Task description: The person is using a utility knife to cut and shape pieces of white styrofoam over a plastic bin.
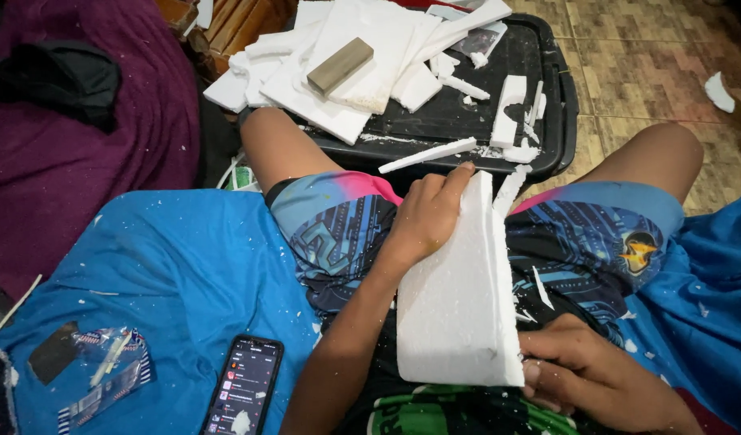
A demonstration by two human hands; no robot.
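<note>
At far left a torn wrapper lies on the blue sheet, and a lit phone lies just right of it by your left forearm. Your left hand grips the top edge of a white foam slab, fingers curled together over its far side, thumb along the edge. The slab stands tilted on your lap, between your thighs. Your right hand holds its lower right corner, fingers curled beneath it; you cannot tell whether they pinch anything else. Beyond your knees a black tray holds foam offcuts, with a tan block resting on them.
</note>
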